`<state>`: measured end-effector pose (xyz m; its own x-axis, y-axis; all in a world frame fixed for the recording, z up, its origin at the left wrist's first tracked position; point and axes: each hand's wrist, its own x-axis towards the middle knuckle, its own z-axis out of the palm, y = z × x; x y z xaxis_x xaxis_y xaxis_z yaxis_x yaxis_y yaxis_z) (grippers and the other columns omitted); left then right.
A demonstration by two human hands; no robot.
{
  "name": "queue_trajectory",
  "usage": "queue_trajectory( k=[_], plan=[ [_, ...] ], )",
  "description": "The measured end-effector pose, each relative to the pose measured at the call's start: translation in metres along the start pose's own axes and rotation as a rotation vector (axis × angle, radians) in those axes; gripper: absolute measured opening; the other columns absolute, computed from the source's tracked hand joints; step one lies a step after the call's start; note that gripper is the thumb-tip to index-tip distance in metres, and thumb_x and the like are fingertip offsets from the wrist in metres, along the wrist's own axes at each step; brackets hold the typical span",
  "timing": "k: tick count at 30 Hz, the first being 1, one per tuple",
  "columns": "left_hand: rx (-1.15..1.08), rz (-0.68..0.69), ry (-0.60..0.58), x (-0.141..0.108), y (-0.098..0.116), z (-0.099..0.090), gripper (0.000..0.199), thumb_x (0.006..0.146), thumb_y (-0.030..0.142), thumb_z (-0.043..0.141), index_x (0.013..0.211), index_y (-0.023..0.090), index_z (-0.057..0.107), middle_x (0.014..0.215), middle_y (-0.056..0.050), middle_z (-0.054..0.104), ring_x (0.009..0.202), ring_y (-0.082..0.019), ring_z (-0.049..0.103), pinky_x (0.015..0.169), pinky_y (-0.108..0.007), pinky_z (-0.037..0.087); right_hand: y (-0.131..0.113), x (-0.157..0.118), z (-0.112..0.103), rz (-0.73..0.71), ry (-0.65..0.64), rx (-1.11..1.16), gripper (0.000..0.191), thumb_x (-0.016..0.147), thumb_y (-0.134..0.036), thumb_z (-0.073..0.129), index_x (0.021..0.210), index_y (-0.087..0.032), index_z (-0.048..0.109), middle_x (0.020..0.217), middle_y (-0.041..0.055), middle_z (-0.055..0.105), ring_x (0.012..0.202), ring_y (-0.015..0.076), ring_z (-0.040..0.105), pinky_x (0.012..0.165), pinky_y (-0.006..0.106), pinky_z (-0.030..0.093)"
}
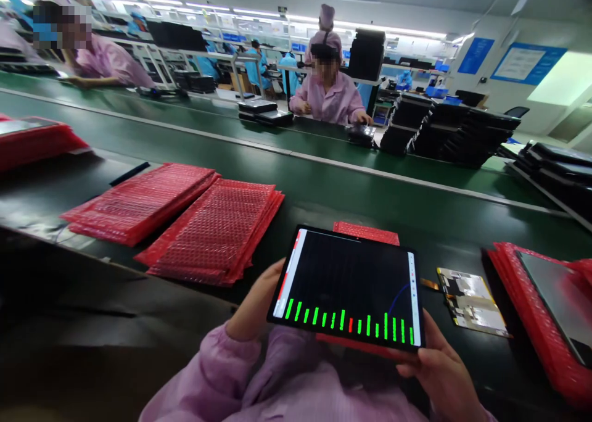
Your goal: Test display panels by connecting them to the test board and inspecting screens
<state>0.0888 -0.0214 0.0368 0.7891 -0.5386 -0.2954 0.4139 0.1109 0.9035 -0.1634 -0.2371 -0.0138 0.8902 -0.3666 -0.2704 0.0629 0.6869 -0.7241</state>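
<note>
A tablet-sized touchscreen is lit, its dark picture crossed by green bars, one red bar and a thin blue curve. My left hand grips its left edge, the fingers mostly hidden behind it. At the lower right corner my right hand is closed on the screen, thumb and fingers at the edge. Beyond the right edge an orange ribbon cable runs to a bare silver battery and circuit assembly on the bench. Part of a red bubble-wrap sleeve shows behind the screen.
Two piles of red bubble-wrap sleeves, a left pile and a nearer pile, lie on the left. More red sleeves with a dark panel are at right. Across the green bench, a co-worker sits near stacked black trays.
</note>
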Motion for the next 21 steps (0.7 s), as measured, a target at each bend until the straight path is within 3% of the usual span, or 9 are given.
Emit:
queue_trajectory(
  k=[2, 5, 9, 11, 13, 17, 21],
  plan=[
    [-0.041, 0.033, -0.048, 0.008, 0.012, 0.003, 0.051, 0.070, 0.044, 0.063, 0.114, 0.018, 0.065, 0.096, -0.006, 0.074, 0.094, -0.029, 0.067, 0.082, -0.039, 0.052, 0.004, -0.001, -0.002, -0.037, 0.037, -0.010, 0.058, 0.064, -0.018, 0.081, 0.112, -0.046, 0.066, 0.103, 0.0002, 0.075, 0.084, 0.0321, 0.073, 0.062, 0.039, 0.062],
    [0.014, 0.143, -0.156, 0.004, 0.014, 0.011, 0.072, 0.069, 0.042, 0.067, 0.133, 0.015, 0.050, 0.126, -0.013, 0.063, 0.115, -0.034, 0.058, 0.097, -0.045, 0.045, 0.009, 0.000, -0.005, -0.097, 0.099, -0.027, 0.060, 0.063, -0.019, 0.082, 0.112, -0.048, 0.065, 0.106, -0.0014, 0.075, 0.083, 0.0293, 0.073, 0.063, 0.038, 0.063],
    [0.522, 0.442, -0.088, -0.014, -0.001, 0.022, 0.096, 0.066, 0.034, 0.078, 0.147, 0.017, 0.029, 0.154, -0.014, 0.033, 0.141, -0.033, 0.028, 0.117, -0.047, 0.018, 0.011, 0.001, -0.010, -0.114, 0.117, -0.067, 0.062, 0.061, -0.021, 0.083, 0.112, -0.050, 0.064, 0.107, -0.0031, 0.074, 0.082, 0.0286, 0.073, 0.064, 0.038, 0.064],
    [0.683, 0.483, 0.002, -0.018, -0.008, 0.025, 0.100, 0.067, 0.034, 0.078, 0.149, 0.019, 0.023, 0.155, -0.014, 0.029, 0.143, -0.033, 0.023, 0.118, -0.049, 0.014, 0.011, 0.001, -0.011, -0.099, 0.113, -0.092, 0.062, 0.062, -0.022, 0.082, 0.114, -0.049, 0.064, 0.106, -0.0018, 0.074, 0.085, 0.0300, 0.072, 0.066, 0.040, 0.064],
    [0.707, 0.486, 0.021, -0.018, -0.011, 0.025, 0.098, 0.069, 0.034, 0.077, 0.149, 0.019, 0.022, 0.155, -0.014, 0.028, 0.143, -0.032, 0.024, 0.118, -0.049, 0.015, 0.011, -0.001, -0.009, -0.089, 0.107, -0.112, 0.061, 0.061, -0.022, 0.083, 0.113, -0.049, 0.065, 0.105, -0.0008, 0.075, 0.084, 0.0309, 0.072, 0.066, 0.041, 0.064],
    [0.449, 0.423, -0.107, -0.007, -0.003, 0.021, 0.082, 0.074, 0.035, 0.072, 0.142, 0.015, 0.031, 0.146, -0.017, 0.041, 0.134, -0.029, 0.040, 0.112, -0.044, 0.030, 0.011, -0.003, -0.006, -0.107, 0.140, -0.089, 0.058, 0.061, -0.023, 0.083, 0.111, -0.048, 0.066, 0.102, -0.0003, 0.076, 0.077, 0.0298, 0.073, 0.061, 0.039, 0.064],
    [0.316, 0.370, -0.116, 0.020, 0.022, 0.020, 0.057, 0.079, 0.036, 0.064, 0.128, 0.012, 0.049, 0.112, -0.012, 0.065, 0.101, -0.025, 0.063, 0.087, -0.037, 0.048, 0.012, -0.003, -0.007, -0.086, 0.113, -0.077, 0.060, 0.057, -0.020, 0.084, 0.108, -0.048, 0.068, 0.099, -0.0006, 0.076, 0.071, 0.0286, 0.074, 0.055, 0.036, 0.063]
  ],
)
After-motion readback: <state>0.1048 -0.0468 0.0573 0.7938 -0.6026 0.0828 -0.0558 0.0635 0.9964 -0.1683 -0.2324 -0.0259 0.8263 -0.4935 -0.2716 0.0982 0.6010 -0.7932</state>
